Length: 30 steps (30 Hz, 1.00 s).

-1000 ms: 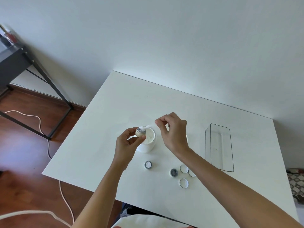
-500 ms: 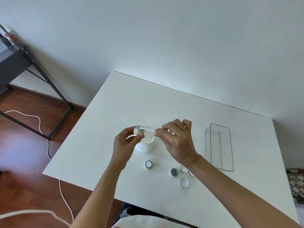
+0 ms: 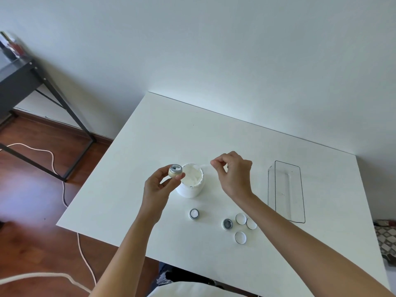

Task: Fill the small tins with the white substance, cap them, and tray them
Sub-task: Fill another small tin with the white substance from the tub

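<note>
Cream-sided small tin (image 3: pixel 175 171) with a grey rim and a dab of white inside, pinched in the left hand (image 3: pixel 158 185). Just beside it, a white tub (image 3: pixel 190 181) of off-white paste. The right hand (image 3: pixel 234 174) pinches a pale, clear spatula (image 3: pixel 205 166). Below the hands, white lids (image 3: pixel 240 218) and grey-rimmed tins (image 3: pixel 227 224) on the white table (image 3: pixel 171 129). Right of the right hand, a clear tray (image 3: pixel 287 189) edged in black.

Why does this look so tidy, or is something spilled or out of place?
Nothing stands out. The white tub stands upright, no white substance shows on the table, the three caps lie together, and the clear tray sits straight. The left hand holds one tin.
</note>
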### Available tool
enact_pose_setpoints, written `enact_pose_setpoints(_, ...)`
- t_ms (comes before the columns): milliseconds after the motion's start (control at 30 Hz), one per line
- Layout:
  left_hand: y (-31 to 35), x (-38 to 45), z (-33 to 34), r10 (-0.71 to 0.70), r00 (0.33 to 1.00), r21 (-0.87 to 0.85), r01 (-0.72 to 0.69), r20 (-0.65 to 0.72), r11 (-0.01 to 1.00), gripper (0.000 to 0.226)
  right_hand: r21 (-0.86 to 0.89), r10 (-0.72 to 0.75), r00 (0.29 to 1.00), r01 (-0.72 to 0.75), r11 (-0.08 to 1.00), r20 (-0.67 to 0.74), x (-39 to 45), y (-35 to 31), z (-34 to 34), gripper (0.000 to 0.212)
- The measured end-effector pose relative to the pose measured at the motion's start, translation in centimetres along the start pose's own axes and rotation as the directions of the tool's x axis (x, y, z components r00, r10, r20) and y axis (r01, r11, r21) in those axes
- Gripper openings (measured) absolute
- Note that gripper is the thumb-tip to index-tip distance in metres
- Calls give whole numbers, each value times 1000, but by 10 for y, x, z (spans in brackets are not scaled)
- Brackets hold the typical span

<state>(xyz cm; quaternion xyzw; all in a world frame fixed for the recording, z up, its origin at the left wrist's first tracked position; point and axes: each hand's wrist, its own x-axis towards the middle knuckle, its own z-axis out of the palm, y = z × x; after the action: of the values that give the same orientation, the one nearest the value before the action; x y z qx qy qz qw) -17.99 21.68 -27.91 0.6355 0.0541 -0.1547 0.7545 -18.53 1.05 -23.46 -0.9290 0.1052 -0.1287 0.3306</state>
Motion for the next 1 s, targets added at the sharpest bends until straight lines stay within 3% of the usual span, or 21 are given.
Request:
enact_pose_setpoints(200, -2, 1, 2, -20, 1000, -84, 19, -17, 996, 49, -409, -158, 956, 251, 877, 248, 9, 2, 26, 23)
enact_pose_setpoints(333, -2, 1, 4, -17, 1000, -95, 15, -16, 995, 49, -489, -155, 911, 342, 802, 383, 13, 4, 33, 24)
enact_pose_setpoints(467, -2, 0, 6, -7, 1000, -76, 8, 4, 997, 31, -411, -2, 924, 173, 895, 384, 10, 5, 34, 22)
enact_pose_setpoints(600, -3, 1, 4, -11, 1000, -10, 11, 6, 1000, 33, -283, 191, 927, -98, 954, 322, 9, 4, 28, 26)
enact_pose_setpoints(800, -6, 1, 1, -14, 999, 53, 16, -46, 998, 31, -123, 450, 843, -434, 893, 294, 10, 7, 14, 29)
enact_pose_setpoints(1000, -8, -1, 2, -16, 998, 65, 20, -62, 998, 34, 58, 507, 801, -550, 833, 320, 15, 3, -6, 38)
